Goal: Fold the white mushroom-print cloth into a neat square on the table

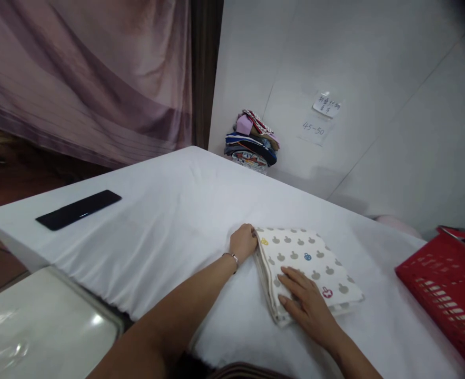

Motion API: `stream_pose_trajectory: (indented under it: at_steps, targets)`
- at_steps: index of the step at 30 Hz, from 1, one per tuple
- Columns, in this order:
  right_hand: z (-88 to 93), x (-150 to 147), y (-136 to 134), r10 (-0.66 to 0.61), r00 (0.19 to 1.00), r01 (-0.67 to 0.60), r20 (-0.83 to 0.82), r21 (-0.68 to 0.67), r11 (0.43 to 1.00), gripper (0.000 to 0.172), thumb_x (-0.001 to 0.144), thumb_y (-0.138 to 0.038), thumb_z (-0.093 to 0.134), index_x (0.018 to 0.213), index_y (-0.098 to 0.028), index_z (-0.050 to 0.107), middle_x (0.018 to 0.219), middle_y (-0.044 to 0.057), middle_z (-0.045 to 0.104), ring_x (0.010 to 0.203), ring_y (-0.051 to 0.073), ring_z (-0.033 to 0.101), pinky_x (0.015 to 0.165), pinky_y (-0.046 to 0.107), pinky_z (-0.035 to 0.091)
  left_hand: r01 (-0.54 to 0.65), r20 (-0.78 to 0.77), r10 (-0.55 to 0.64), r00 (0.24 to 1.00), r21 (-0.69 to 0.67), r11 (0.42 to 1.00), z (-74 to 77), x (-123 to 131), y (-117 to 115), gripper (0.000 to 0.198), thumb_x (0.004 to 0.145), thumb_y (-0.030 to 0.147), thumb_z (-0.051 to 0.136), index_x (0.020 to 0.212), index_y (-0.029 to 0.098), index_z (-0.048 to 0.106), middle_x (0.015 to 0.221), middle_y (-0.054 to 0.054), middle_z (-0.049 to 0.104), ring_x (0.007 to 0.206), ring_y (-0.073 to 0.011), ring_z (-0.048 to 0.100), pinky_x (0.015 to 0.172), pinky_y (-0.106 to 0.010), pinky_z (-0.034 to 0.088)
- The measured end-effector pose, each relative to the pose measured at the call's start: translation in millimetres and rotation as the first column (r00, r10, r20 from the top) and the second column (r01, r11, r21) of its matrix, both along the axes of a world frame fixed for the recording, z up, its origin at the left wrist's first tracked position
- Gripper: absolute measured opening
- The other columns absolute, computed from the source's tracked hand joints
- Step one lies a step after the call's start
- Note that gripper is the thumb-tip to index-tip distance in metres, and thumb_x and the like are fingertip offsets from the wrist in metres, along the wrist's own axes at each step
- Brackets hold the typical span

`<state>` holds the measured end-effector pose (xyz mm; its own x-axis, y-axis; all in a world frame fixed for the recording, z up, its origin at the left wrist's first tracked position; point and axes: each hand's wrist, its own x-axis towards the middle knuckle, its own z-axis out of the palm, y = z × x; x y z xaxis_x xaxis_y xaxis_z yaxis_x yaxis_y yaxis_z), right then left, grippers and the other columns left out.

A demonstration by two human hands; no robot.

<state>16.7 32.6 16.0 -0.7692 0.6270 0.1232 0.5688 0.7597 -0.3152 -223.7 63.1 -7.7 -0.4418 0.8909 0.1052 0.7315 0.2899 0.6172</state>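
Observation:
A folded white cloth [299,258] printed with grey, yellow, blue and red mushroom shapes lies on the white-covered table [169,210]. My left hand [243,240], with a bracelet on its wrist, is closed at the cloth's far left corner; its fingertips are partly hidden there. Flat on the near part of the cloth rests my right hand [305,305], fingers spread and holding nothing. Several layers show along the cloth's left edge.
A dark flat phone-like slab [79,209] lies at the table's left. Folded clothes [251,142] are stacked by the wall beyond the far edge. A red plastic basket [445,284] stands at right. A pale stool-like surface [46,326] is at lower left.

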Motion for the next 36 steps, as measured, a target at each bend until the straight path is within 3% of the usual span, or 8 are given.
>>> stream_pose_trajectory:
  at_steps: [9, 14, 19, 23, 26, 29, 33, 36]
  targets:
    - [14.5, -5, 1, -0.038, 0.997, 0.027, -0.065, -0.161, 0.987, 0.040, 0.083, -0.045, 0.045, 0.115, -0.024, 0.058, 0.127, 0.008, 0.049, 0.117, 0.026, 0.044, 0.097, 0.044, 0.037, 0.056, 0.113, -0.052, 0.992, -0.030, 0.998, 8.3, -18, -3, 0.014, 0.071, 0.021, 0.053, 0.080, 0.021, 0.064, 0.086, -0.001, 0.066, 0.079, -0.0149, 0.056, 0.060, -0.022, 0.036]
    - [36.2, -43, -2, -0.095, 0.983, 0.086, -0.154, -0.067, 0.994, 0.039, 0.085, -0.042, 0.044, 0.116, -0.022, 0.055, 0.117, 0.009, 0.054, 0.108, 0.023, 0.049, 0.091, 0.039, 0.040, 0.054, 0.104, -0.051, 0.993, -0.021, 0.998, 9.5, -16, -4, 0.015, 0.071, 0.021, 0.052, 0.080, 0.021, 0.065, 0.085, -0.001, 0.066, 0.077, -0.0142, 0.057, 0.060, -0.022, 0.037]
    - [33.4, -92, -2, -0.162, 0.984, 0.153, 0.077, 0.106, 0.982, 0.058, 0.079, -0.038, 0.052, 0.132, -0.017, 0.037, 0.109, 0.013, 0.052, 0.101, 0.027, 0.048, 0.082, 0.038, 0.040, 0.045, 0.090, -0.045, 0.995, -0.003, 0.999, 9.9, -14, -2, 0.015, 0.071, 0.021, 0.052, 0.079, 0.020, 0.065, 0.093, -0.003, 0.064, 0.079, -0.0141, 0.056, 0.063, -0.022, 0.038]
    - [29.3, -101, 8, -0.213, 0.942, 0.175, 0.260, 0.161, 0.971, 0.058, 0.076, -0.019, 0.047, 0.132, -0.017, 0.035, 0.108, 0.015, 0.052, 0.097, 0.028, 0.049, 0.074, 0.035, 0.040, 0.051, 0.091, -0.051, 0.995, 0.003, 0.999, 8.8, -15, 1, 0.018, 0.072, 0.024, 0.052, 0.085, 0.020, 0.065, 0.102, -0.004, 0.061, 0.083, -0.0148, 0.055, 0.066, -0.023, 0.038]
    - [36.7, -95, 22, -0.182, 0.942, 0.174, 0.283, 0.053, 0.983, 0.058, 0.071, -0.009, 0.043, 0.128, -0.019, 0.042, 0.105, 0.011, 0.056, 0.092, 0.023, 0.053, 0.075, 0.032, 0.039, 0.088, 0.108, -0.085, 0.990, -0.019, 0.996, 7.7, -18, 4, 0.017, 0.071, 0.023, 0.053, 0.083, 0.020, 0.064, 0.093, -0.003, 0.064, 0.079, -0.0152, 0.056, 0.064, -0.023, 0.038]
    - [44.0, -89, 36, -0.116, 0.977, 0.140, 0.181, -0.122, 0.983, 0.056, 0.066, -0.008, 0.044, 0.120, -0.021, 0.051, 0.106, 0.006, 0.060, 0.094, 0.021, 0.054, 0.078, 0.029, 0.039, 0.113, 0.130, -0.107, 0.986, -0.036, 0.993, 6.1, -21, 6, 0.014, 0.069, 0.023, 0.055, 0.080, 0.021, 0.063, 0.083, -0.002, 0.065, 0.072, -0.0150, 0.056, 0.060, -0.024, 0.037]
    - [42.0, -83, 48, -0.123, 0.992, 0.125, 0.030, -0.351, 0.928, 0.055, 0.064, -0.009, 0.043, 0.116, -0.022, 0.056, 0.095, 0.001, 0.065, 0.082, 0.018, 0.057, 0.072, 0.027, 0.041, 0.121, 0.120, -0.119, 0.986, -0.011, 0.993, 4.7, -22, 1, 0.014, 0.072, 0.023, 0.053, 0.084, 0.021, 0.062, 0.086, -0.001, 0.065, 0.078, -0.0152, 0.056, 0.064, -0.024, 0.037]
    - [36.5, -80, 53, -0.158, 0.987, 0.134, -0.018, -0.445, 0.886, 0.056, 0.062, -0.010, 0.045, 0.116, -0.021, 0.056, 0.089, 0.001, 0.066, 0.075, 0.017, 0.058, 0.066, 0.026, 0.042, 0.105, 0.092, -0.107, 0.990, 0.028, 0.994, 6.4, -20, -5, 0.014, 0.073, 0.023, 0.053, 0.084, 0.021, 0.060, 0.096, -0.002, 0.062, 0.083, -0.0148, 0.055, 0.066, -0.023, 0.037]
